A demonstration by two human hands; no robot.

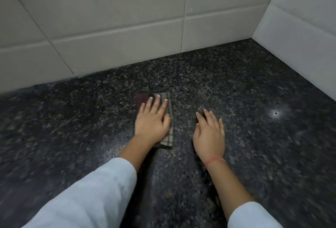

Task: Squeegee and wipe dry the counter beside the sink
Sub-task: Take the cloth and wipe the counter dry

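A folded checked cloth lies flat on the dark speckled granite counter, near its middle. My left hand presses down on the cloth with straight, spread fingers and covers most of it. My right hand lies flat on the bare counter just to the right of the cloth, fingers straight, holding nothing. A red thread circles my right wrist. No squeegee or sink shows in the head view.
Pale tiled walls stand behind the counter and along its right side, meeting in a corner at the back right. A bright light glint reflects off the stone on the right.
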